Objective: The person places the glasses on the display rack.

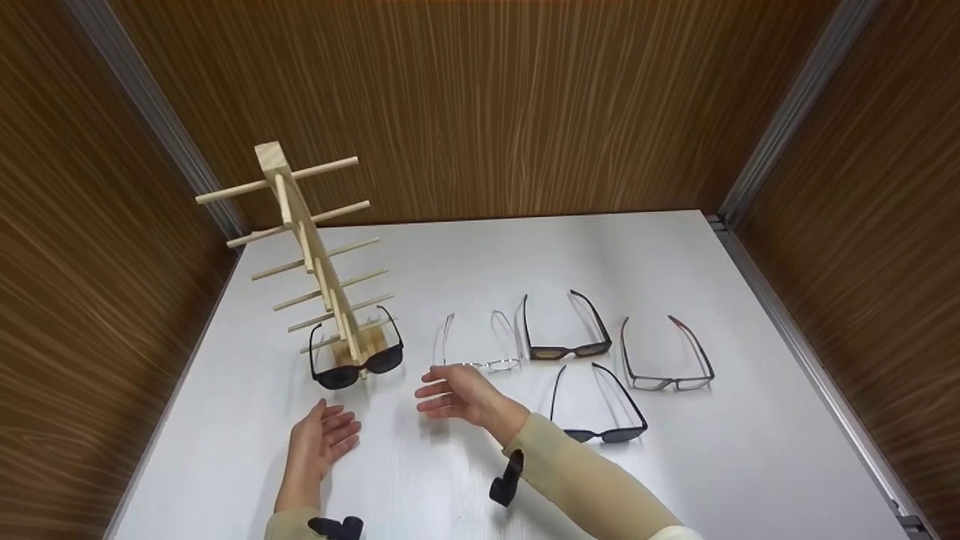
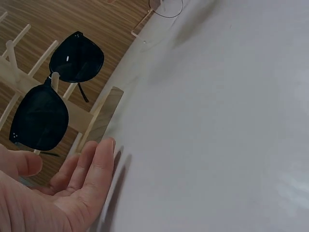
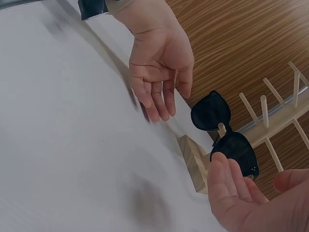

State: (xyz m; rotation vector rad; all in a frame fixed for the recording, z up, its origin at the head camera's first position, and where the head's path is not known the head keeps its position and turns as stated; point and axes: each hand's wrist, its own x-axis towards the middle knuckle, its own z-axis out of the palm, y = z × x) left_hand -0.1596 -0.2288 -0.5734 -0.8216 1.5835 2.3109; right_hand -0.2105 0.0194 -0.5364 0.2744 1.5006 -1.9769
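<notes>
Black sunglasses (image 1: 361, 367) rest on the lowest part of a wooden eyewear rack (image 1: 311, 247), their bridge on its front peg. My left hand (image 1: 322, 439) is in front of the rack, palm turned inward, fingers loosely extended and holding nothing. To the right, my right hand (image 1: 465, 397) hovers over the table with relaxed fingers, also empty. It partly covers a pair of thin-rimmed clear glasses (image 1: 504, 365) behind it. In the right wrist view both hands flank the sunglasses (image 3: 236, 150), a small gap showing between the left fingers and the lenses.
Brown-tinted sunglasses (image 1: 570, 351), dark-framed clear glasses (image 1: 673, 383) and another pair of black sunglasses (image 1: 622, 435) lie on the white table (image 1: 750, 472) at right, temples pointing away. Wood-grain panels (image 1: 487, 105) enclose the table at the back and sides.
</notes>
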